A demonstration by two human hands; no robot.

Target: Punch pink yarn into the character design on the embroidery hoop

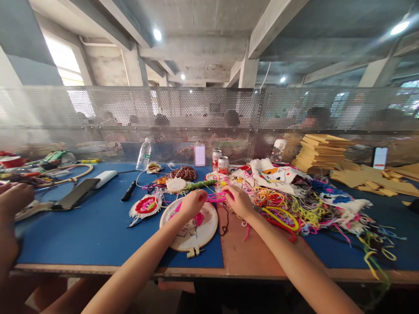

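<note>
Left hand (193,203) and right hand (238,200), fingers closed, pinching a strand of pink yarn (216,198) stretched between them, just above the far rim of the embroidery hoop (189,223). The hoop lies flat on the blue table (98,226). Right of the hoop, a tangle of coloured yarn (294,205); behind it, two drink cans (220,162).

Craft workshop: shared bench (98,226) w/ yarn piles (294,205).

I'm seeing two soda cans (220,162), one water bottle (143,154), one embroidery hoop (189,225) under my hands, one cardboard stack (322,152), two phones (76,193).
</note>
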